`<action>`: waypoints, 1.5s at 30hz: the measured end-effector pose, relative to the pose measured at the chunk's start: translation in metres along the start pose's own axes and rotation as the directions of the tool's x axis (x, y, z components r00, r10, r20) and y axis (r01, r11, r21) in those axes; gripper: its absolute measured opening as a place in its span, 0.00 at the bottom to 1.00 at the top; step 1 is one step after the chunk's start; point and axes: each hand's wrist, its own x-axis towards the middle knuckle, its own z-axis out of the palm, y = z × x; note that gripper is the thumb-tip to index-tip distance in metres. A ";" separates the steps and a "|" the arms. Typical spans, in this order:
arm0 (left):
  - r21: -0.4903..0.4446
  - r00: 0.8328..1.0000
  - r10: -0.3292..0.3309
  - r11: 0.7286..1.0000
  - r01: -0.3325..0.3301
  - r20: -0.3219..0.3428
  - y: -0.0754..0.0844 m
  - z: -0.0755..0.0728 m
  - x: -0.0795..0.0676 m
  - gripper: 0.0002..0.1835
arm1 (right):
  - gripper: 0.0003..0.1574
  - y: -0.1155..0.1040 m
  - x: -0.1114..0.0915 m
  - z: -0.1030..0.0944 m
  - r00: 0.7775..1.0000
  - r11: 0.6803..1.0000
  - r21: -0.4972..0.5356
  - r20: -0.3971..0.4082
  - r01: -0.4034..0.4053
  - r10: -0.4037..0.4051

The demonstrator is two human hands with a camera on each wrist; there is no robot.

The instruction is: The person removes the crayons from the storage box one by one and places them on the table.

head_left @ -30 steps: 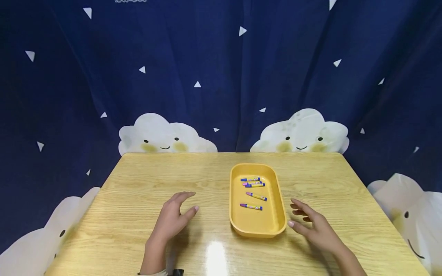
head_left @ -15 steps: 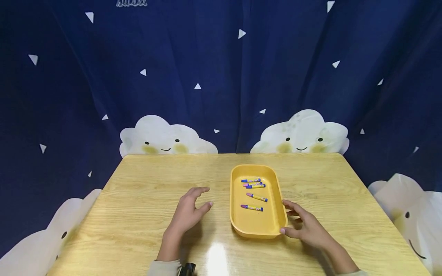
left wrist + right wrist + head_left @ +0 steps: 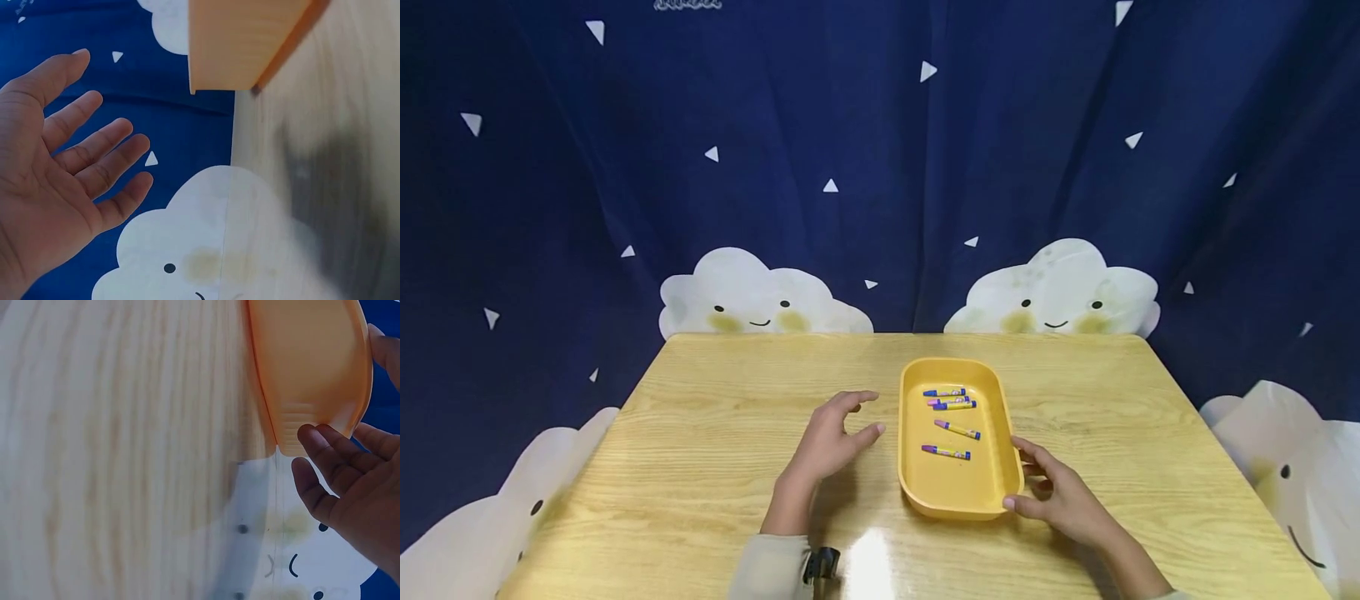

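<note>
I see the yellow tray [image 3: 958, 492] on the wooden table [image 3: 700, 467], right of centre, with five crayons [image 3: 955, 427] inside. My right hand [image 3: 1063, 500] touches its right wall, fingers relaxed; my left hand [image 3: 831, 437] hovers open just beside its left wall.

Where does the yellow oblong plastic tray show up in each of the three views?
Head: the yellow oblong plastic tray sits right of centre on the wooden table.
Left wrist: its outer wall at top centre.
Right wrist: its side at upper right, touched by the right hand.
Shared landmark: the table's wood grain.
</note>
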 end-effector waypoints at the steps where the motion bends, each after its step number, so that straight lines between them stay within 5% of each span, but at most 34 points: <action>1: -0.007 1.000 -0.011 1.000 0.011 0.008 0.001 0.000 0.002 0.22 | 0.50 0.000 0.000 0.000 1.000 1.000 0.003 0.000 0.000 0.000; 15: -0.121 0.992 -0.061 0.990 0.074 0.112 0.009 0.014 0.035 0.25 | 0.52 -0.004 0.003 -0.002 1.000 1.000 -0.014 0.011 -0.009 0.009; 20: -0.197 0.988 -0.072 0.975 0.098 0.133 0.009 0.017 0.046 0.24 | 0.53 -0.004 0.004 -0.002 0.997 0.997 -0.031 0.013 0.072 -0.072; 27: -0.224 0.989 -0.047 0.971 0.077 0.137 0.015 0.020 0.057 0.24 | 0.56 -0.005 0.003 0.000 0.995 0.995 0.000 -0.020 0.100 -0.100; 36: -0.227 0.979 -0.093 0.965 0.134 0.179 0.022 0.033 0.073 0.23 | 0.52 -0.002 0.001 0.002 0.995 0.989 0.109 -0.004 0.096 -0.096; 45: -0.244 0.969 -0.115 0.955 0.168 0.219 0.020 0.055 0.088 0.22 | 0.49 -0.003 0.000 0.003 0.993 0.993 0.044 -0.043 0.108 -0.106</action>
